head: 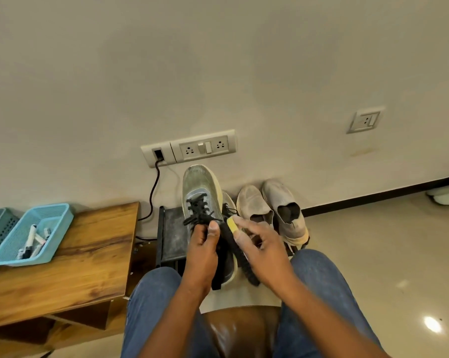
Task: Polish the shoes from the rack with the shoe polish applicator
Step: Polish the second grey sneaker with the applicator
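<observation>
While the left hand [201,250] grips the grey laced shoe [202,200] by its tongue, toe pointing away, the right hand's [263,254] fingers [244,223] curl round a dark applicator [240,257] just right of it; two pale shoes [269,210] sit beyond those fingers.

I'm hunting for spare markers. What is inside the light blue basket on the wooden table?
The light blue basket on the wooden table holds several marker-like pens, white with dark ends, lying loosely. Its near wall hides their lower ends and part of the bottom.
</observation>
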